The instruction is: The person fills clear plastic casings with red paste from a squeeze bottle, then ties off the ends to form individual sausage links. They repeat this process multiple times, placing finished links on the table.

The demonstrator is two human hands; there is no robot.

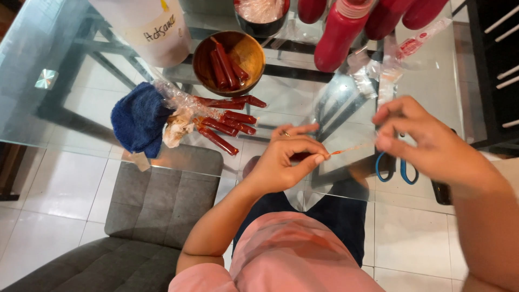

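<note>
Thin plastic tube (351,148) with red sauce sits stretched over the near table edge, left hand (286,162) pinching one end, right hand (427,143) pinching the other, so looks like the sealing/tying step, next needing a tight knot without squeezing sauce out.

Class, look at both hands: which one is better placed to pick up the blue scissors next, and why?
Probably the right hand. It hovers directly over the scissors on the glass table. The left hand sits further off, pinching the red end of a thin packet that both hands hold.
</note>
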